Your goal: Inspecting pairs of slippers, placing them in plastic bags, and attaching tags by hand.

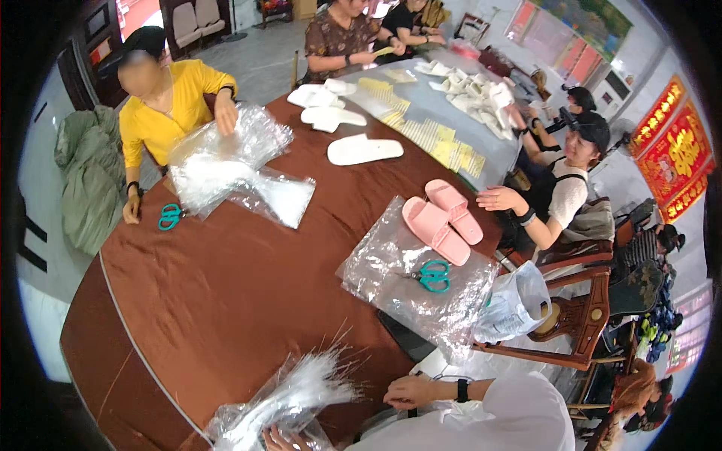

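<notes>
At the bottom edge, my left hand (284, 440) is partly cut off by the picture, its fingers closed on a clear plastic bag (226, 422). A bundle of thin white strands (304, 387) fans out of that bag across the brown tablecloth (218, 308). My right hand (408, 392), with a black band on the wrist and a white sleeve behind it, is by the table's near edge. Its fingers are curled in, and nothing sticks out of them. Farther off, teal-handled scissors (434, 276) lie on a flat clear plastic sheet (383, 259).
Pink slippers (440, 225) are at the sheet's far edge. White slippers (365, 150) lie farther back. A person in yellow (177, 98) sits far left by another bag of strands (226, 177) and scissors (170, 217). Several others sit around. A wooden chair (594, 323) stands right.
</notes>
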{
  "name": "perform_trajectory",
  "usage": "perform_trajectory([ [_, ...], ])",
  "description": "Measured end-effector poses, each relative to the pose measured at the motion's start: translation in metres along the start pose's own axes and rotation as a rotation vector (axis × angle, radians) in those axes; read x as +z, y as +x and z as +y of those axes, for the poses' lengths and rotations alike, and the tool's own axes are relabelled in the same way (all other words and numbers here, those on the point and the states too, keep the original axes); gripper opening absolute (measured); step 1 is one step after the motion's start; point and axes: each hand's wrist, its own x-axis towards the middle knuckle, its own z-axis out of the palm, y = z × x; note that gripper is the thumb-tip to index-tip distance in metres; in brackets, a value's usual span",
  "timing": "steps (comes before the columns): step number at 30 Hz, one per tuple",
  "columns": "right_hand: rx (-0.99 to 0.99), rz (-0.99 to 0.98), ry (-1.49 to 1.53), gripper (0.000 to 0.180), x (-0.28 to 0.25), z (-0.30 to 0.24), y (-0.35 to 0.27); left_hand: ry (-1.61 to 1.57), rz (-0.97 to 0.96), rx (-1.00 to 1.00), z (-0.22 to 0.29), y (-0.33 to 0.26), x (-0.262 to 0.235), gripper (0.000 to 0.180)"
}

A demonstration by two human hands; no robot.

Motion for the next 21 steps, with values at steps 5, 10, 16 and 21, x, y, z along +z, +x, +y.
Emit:
perform_trajectory([
  [5,0.332,-0.271,0.020,0.024,0.003,0.050,-0.085,-0.208,-0.060,-0.182,0.023,0.003,-0.018,0.040],
  [10,0.510,-0.129,-0.412,0.024,0.006,0.110,-0.216,-0.129,-0.178,-0.249,0.090,0.026,-0.063,0.034],
  [16,1.173,-0.131,-0.384,0.026,-0.008,0.072,-0.299,-0.074,-0.274,-0.049,0.101,0.038,-0.073,0.034],
  [21,1.152,-0.131,-0.408,0.031,0.043,0.025,-0.332,-0.191,-0.186,-0.064,0.099,0.029,-0.089,0.032],
])
